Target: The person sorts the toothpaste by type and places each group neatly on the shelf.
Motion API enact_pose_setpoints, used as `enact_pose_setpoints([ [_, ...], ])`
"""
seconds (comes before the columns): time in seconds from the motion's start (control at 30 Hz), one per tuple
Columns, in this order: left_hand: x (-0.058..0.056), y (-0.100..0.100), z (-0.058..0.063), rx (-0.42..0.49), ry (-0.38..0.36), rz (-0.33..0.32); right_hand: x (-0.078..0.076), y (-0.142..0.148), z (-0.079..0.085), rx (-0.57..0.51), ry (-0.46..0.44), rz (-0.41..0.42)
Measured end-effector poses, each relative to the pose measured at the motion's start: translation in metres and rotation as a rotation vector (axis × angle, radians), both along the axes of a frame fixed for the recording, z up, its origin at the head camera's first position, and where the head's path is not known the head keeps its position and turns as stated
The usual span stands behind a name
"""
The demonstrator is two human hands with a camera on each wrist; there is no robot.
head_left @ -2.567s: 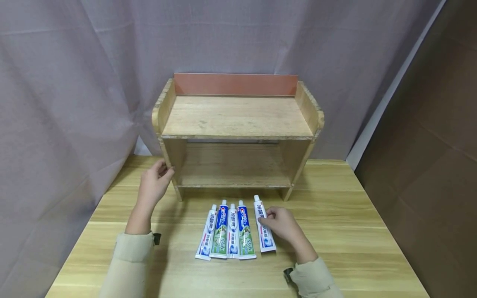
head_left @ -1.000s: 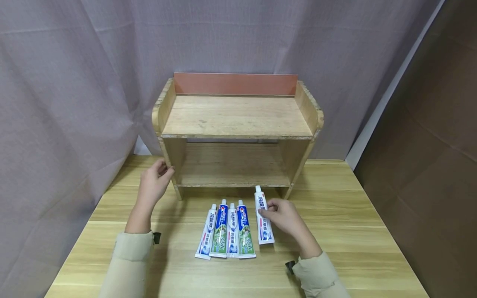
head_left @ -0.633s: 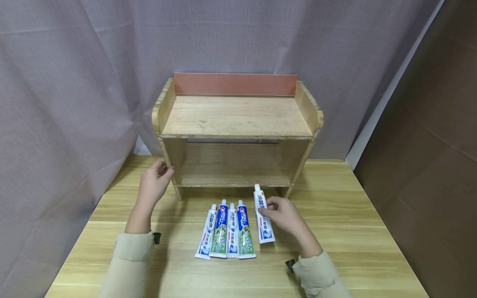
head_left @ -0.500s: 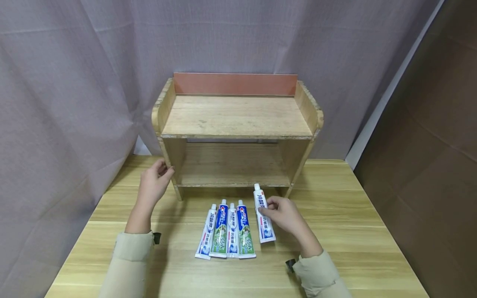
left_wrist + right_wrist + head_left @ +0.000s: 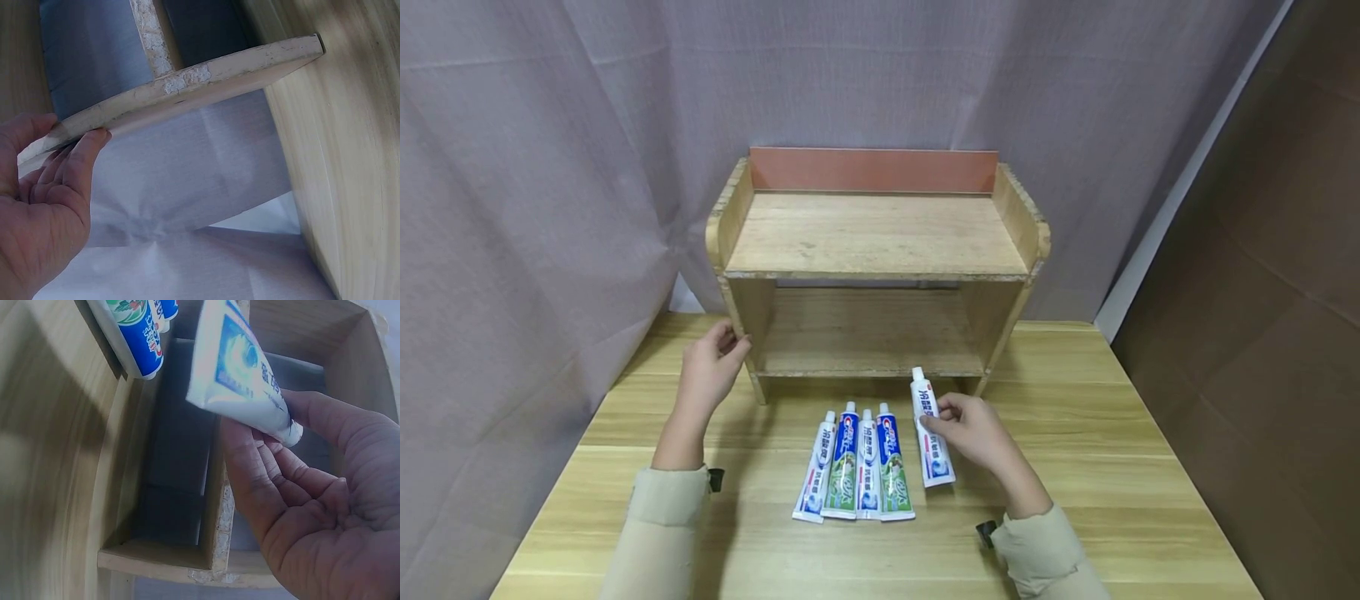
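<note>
My right hand (image 5: 973, 429) pinches a white toothpaste tube (image 5: 931, 442) by its right edge, cap pointing away, in front of the shelf. In the right wrist view the thumb and fingers lie on either side of that tube (image 5: 240, 375), its flat end toward the camera. My left hand (image 5: 711, 371) grips the left side panel of the wooden shelf (image 5: 880, 237); the left wrist view shows thumb and fingers on both faces of the panel (image 5: 187, 81). Left of the held tube, several toothpaste tubes lie side by side, including a blue-green tube (image 5: 892, 467) and a white tube (image 5: 817, 475).
The two-level shelf stands at the back of the wood-grain table (image 5: 1112, 500). A grey curtain (image 5: 587, 167) hangs behind it, and a brown panel (image 5: 1262, 292) rises along the right side. Both shelf boards carry nothing.
My right hand has lifted the white toothpaste tube and moved it forward, closer to the shelf, slowing over the last half second. My left hand and the other tubes have stayed in place.
</note>
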State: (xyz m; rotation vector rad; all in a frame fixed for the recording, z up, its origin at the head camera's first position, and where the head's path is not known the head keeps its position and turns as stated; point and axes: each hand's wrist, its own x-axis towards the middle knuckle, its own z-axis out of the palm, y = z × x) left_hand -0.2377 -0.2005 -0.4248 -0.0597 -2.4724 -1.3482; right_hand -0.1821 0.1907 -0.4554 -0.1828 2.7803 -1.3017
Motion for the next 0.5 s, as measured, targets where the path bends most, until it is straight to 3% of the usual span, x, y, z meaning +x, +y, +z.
enact_pose_setpoints([
  [0.5, -0.001, 0.000, 0.000, 0.006, -0.017, -0.003, -0.001, 0.000, 0.012, -0.007, 0.014, 0.011],
])
